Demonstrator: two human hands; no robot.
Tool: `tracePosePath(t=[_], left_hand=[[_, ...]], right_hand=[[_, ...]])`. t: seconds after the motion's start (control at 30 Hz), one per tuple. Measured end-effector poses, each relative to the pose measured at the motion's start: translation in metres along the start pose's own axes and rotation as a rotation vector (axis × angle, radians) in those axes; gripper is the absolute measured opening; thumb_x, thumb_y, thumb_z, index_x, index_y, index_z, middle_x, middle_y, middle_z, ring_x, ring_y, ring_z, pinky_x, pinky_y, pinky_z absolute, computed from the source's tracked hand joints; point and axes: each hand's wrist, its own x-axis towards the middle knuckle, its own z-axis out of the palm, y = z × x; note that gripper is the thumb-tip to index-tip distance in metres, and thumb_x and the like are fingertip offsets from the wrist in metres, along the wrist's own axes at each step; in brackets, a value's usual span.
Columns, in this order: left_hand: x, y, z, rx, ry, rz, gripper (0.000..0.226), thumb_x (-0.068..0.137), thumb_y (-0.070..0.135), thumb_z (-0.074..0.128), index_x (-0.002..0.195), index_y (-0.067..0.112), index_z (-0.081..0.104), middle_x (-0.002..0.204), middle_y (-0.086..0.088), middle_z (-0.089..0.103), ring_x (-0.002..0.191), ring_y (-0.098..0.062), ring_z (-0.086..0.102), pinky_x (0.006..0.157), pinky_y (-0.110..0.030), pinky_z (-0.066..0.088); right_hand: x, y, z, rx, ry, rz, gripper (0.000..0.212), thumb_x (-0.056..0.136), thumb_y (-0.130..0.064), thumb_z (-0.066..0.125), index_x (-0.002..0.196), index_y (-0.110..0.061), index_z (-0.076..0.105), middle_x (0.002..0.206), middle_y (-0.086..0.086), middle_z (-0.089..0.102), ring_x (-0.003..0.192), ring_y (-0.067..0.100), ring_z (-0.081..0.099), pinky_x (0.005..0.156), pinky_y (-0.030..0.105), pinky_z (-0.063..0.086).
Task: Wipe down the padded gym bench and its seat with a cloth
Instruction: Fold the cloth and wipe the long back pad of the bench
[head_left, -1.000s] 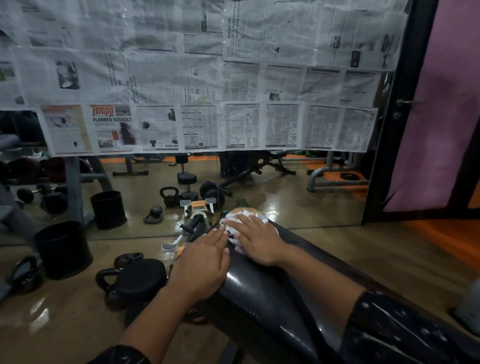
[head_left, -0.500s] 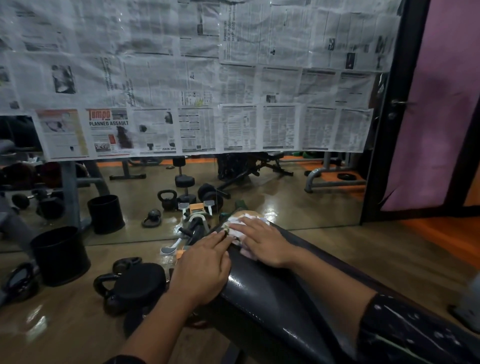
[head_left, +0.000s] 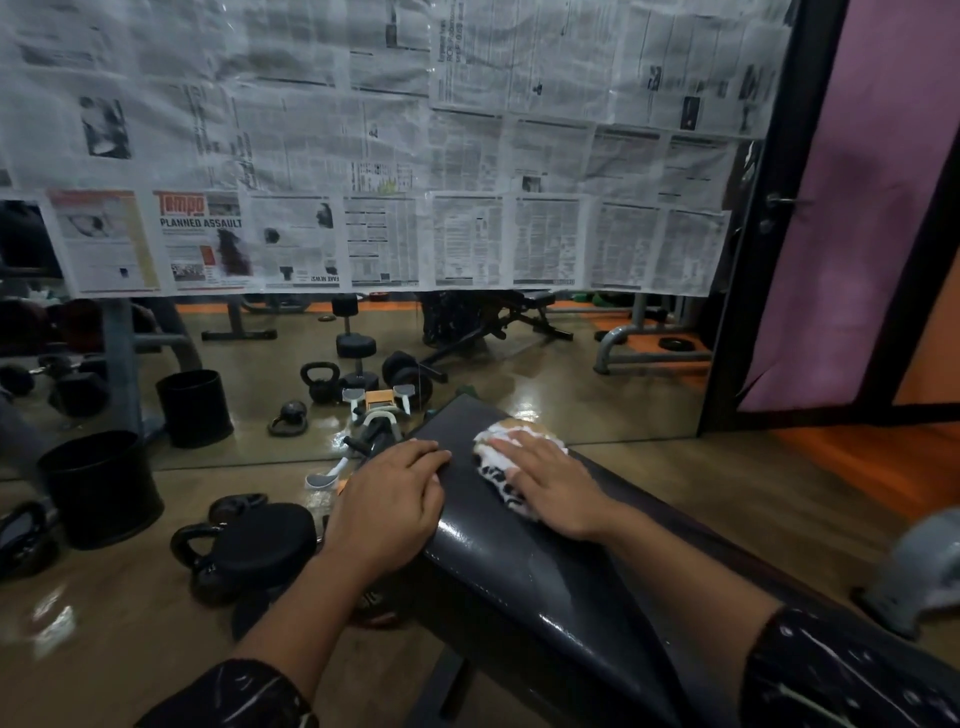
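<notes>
A black padded gym bench (head_left: 524, 566) runs from the lower right up toward the mirror, its vinyl shiny. Near its far end lies a white cloth with dark spots (head_left: 498, 470). My right hand (head_left: 553, 486) lies flat on the cloth, pressing it onto the pad. My left hand (head_left: 389, 501) rests palm down on the bench's left edge, fingers apart, holding nothing. A strip of bare pad shows between the two hands.
A mirror half covered with newspaper (head_left: 363, 156) stands just beyond the bench end. On the floor at left sit kettlebells (head_left: 234, 551), a black bucket (head_left: 101, 488) and small gear (head_left: 379, 421). A grey machine foot (head_left: 919, 566) is at right, a pink curtain (head_left: 852, 208) behind.
My right hand has slid the cloth to the right across the far end of the pad, opening a gap from my left hand. My left hand has stayed on the edge.
</notes>
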Motion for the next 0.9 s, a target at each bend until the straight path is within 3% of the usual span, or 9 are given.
tracePosePath(t=[0.13, 0.27, 0.37, 0.53, 0.77, 0.9], left_hand=[[-0.001, 0.003, -0.001, -0.004, 0.042, -0.002, 0.047, 0.085, 0.037, 0.032, 0.117, 0.026, 0.066, 0.122, 0.010, 0.063, 0.114, -0.009, 0.056, 0.087, -0.028, 0.046], [-0.005, 0.006, -0.001, 0.007, 0.037, 0.041, 0.045, 0.084, 0.038, 0.037, 0.115, 0.026, 0.068, 0.119, 0.007, 0.066, 0.112, -0.010, 0.059, 0.089, -0.027, 0.046], [-0.007, 0.004, 0.000, 0.037, 0.015, 0.067, 0.047, 0.083, 0.039, 0.039, 0.118, 0.023, 0.066, 0.122, 0.004, 0.065, 0.116, -0.013, 0.057, 0.094, -0.029, 0.044], [-0.007, 0.000, 0.002, 0.078, 0.012, 0.082, 0.050, 0.086, 0.039, 0.036, 0.126, 0.020, 0.060, 0.130, 0.002, 0.060, 0.124, -0.015, 0.051, 0.103, -0.034, 0.038], [-0.016, 0.002, 0.005, 0.096, -0.007, 0.084, 0.052, 0.088, 0.040, 0.033, 0.129, 0.019, 0.058, 0.132, 0.001, 0.058, 0.126, -0.016, 0.049, 0.105, -0.036, 0.038], [-0.023, 0.002, 0.009, 0.093, -0.013, 0.087, 0.051, 0.088, 0.039, 0.034, 0.129, 0.020, 0.057, 0.133, 0.001, 0.057, 0.127, -0.016, 0.048, 0.105, -0.036, 0.037]], right_hand=[[0.019, -0.007, 0.000, -0.017, 0.012, 0.227, 0.048, 0.100, -0.040, 0.021, 0.147, -0.044, 0.016, 0.159, -0.006, 0.013, 0.145, 0.027, 0.012, 0.114, 0.054, 0.013], [-0.015, -0.040, 0.013, -0.037, 0.024, 0.054, 0.048, 0.100, -0.044, 0.017, 0.148, -0.045, 0.013, 0.160, -0.006, 0.009, 0.147, 0.023, 0.002, 0.115, 0.053, 0.007], [-0.046, -0.023, 0.007, -0.023, 0.016, -0.052, 0.049, 0.097, -0.049, 0.015, 0.147, -0.048, 0.013, 0.160, -0.009, 0.011, 0.147, 0.016, 0.003, 0.116, 0.048, 0.009], [-0.012, -0.017, -0.001, -0.033, -0.044, 0.159, 0.050, 0.100, -0.040, 0.025, 0.148, -0.044, 0.012, 0.160, -0.006, 0.007, 0.147, 0.022, 0.003, 0.115, 0.054, 0.008], [-0.077, -0.043, 0.014, -0.019, -0.015, -0.017, 0.047, 0.101, -0.042, 0.019, 0.147, -0.047, 0.009, 0.161, -0.008, 0.004, 0.147, 0.018, -0.003, 0.116, 0.050, 0.003], [-0.068, 0.007, 0.010, -0.001, -0.050, 0.150, 0.047, 0.100, -0.043, 0.019, 0.146, -0.049, 0.011, 0.160, -0.010, 0.009, 0.147, 0.018, 0.004, 0.116, 0.048, 0.008]])
